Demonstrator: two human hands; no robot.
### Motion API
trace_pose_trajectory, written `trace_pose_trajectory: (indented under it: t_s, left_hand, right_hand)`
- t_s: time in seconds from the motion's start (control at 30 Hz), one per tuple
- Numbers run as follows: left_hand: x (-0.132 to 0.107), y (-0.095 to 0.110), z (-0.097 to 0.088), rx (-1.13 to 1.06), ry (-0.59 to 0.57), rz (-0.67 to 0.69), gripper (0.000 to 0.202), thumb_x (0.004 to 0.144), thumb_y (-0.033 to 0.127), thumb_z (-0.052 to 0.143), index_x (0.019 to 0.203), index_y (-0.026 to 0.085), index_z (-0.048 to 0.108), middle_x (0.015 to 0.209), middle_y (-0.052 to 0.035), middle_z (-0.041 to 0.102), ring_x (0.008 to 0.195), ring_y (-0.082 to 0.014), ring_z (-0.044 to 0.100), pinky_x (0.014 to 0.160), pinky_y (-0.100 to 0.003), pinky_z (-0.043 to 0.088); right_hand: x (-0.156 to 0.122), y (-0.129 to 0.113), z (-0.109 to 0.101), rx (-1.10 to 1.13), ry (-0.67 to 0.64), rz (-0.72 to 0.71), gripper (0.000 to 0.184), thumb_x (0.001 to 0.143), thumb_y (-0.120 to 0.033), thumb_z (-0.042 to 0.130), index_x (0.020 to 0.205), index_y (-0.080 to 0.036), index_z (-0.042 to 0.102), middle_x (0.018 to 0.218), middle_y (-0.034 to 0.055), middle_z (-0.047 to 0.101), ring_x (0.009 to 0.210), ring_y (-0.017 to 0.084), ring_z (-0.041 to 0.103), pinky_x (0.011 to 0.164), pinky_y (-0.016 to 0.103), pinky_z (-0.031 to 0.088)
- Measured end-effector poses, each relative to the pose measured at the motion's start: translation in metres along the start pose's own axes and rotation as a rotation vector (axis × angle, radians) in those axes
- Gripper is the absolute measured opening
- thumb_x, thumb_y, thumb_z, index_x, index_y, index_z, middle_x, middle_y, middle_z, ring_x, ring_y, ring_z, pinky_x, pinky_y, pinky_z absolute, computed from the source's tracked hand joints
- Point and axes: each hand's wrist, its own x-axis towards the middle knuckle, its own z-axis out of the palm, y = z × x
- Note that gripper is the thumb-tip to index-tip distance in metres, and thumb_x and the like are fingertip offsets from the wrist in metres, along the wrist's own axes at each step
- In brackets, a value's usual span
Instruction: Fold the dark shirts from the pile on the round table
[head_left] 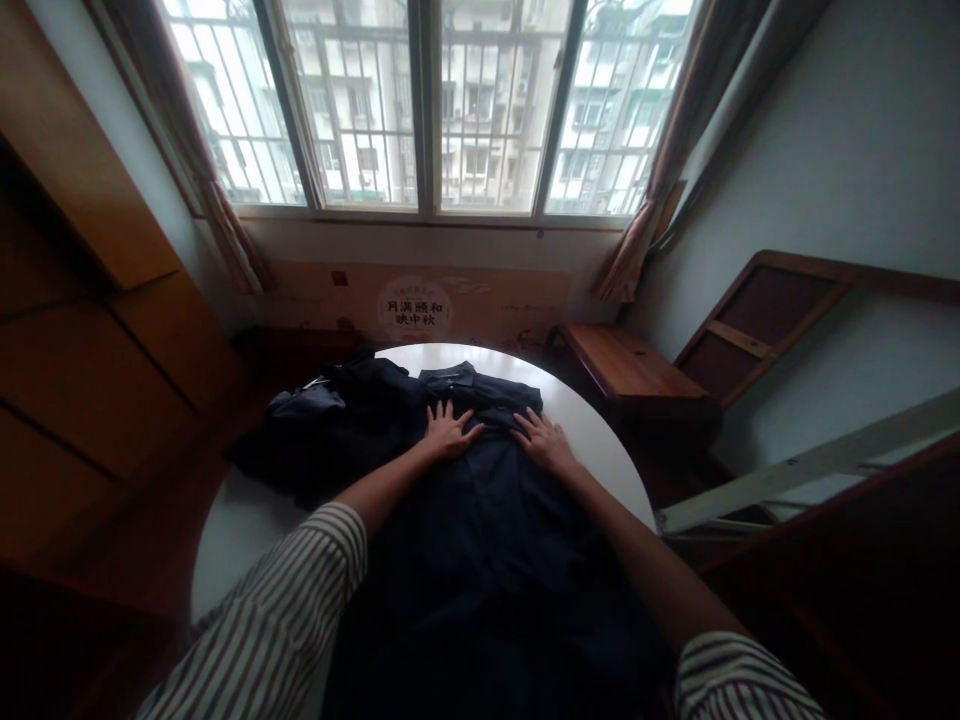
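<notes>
Two bare hands lie flat and open on a dark shirt [480, 510], fingers spread, gripping nothing. The left hand [448, 430] rests just below the collar [448, 377] on one side, and the right hand [544, 443] just below it on the other. Under the hands, the dark shirt lies spread out on a round white table [592, 450], collar pointing away from the person. Just beyond the left hand, a heap of dark clothes [330, 430] touches the dark shirt. Past the table's far edge, a low wooden bench [630, 362] stands to the right, and a barred window [427, 110] lies straight ahead.
</notes>
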Motion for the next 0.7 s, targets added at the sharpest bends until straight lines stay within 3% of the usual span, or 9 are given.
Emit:
trace_pose_trajectory:
  t_s: [0.2, 0.37, 0.53, 0.7]
  left_hand:
    - [0.028, 0.001, -0.002, 0.026, 0.007, 0.021, 0.074, 0.092, 0.073, 0.023, 0.154, 0.033, 0.032, 0.164, -0.0101, 0.019, 0.148, -0.0435, 0.011, 0.116, -0.063, 0.006]
    - [0.016, -0.001, 0.003, 0.054, 0.019, 0.099, 0.068, 0.095, 0.067, 0.029, 0.154, 0.033, 0.033, 0.163, -0.0095, 0.021, 0.148, -0.0418, 0.013, 0.117, -0.059, 0.009]
    - [0.006, -0.004, 0.006, 0.039, 0.002, 0.193, 0.07, 0.093, 0.072, 0.028, 0.153, 0.036, 0.033, 0.164, -0.0082, 0.021, 0.149, -0.0404, 0.012, 0.117, -0.06, 0.007]
    - [0.026, -0.003, 0.005, 0.031, 0.002, 0.15, 0.069, 0.094, 0.072, 0.023, 0.152, 0.038, 0.035, 0.163, -0.0087, 0.022, 0.149, -0.0412, 0.014, 0.116, -0.062, 0.009]
  right_hand:
    - [0.018, -0.002, -0.004, 0.003, 0.003, 0.075, 0.062, 0.099, -0.058, 0.037, 0.153, -0.025, 0.038, 0.162, 0.011, 0.026, 0.146, 0.036, 0.026, 0.115, 0.056, 0.023]
    - [-0.02, -0.013, 0.006, 0.024, 0.103, 0.068, 0.066, 0.101, -0.052, 0.035, 0.147, -0.006, 0.045, 0.155, 0.022, 0.037, 0.143, 0.035, 0.032, 0.116, 0.043, 0.024]
    - [-0.058, -0.021, 0.016, 0.002, 0.176, 0.08, 0.078, 0.099, -0.062, 0.026, 0.145, -0.003, 0.046, 0.153, 0.0237, 0.039, 0.142, 0.036, 0.033, 0.115, 0.042, 0.027]
    - [-0.034, -0.011, 0.01, 0.024, 0.146, 0.186, 0.084, 0.098, -0.064, 0.024, 0.148, 0.001, 0.041, 0.155, 0.0263, 0.033, 0.143, 0.038, 0.032, 0.116, 0.044, 0.023]
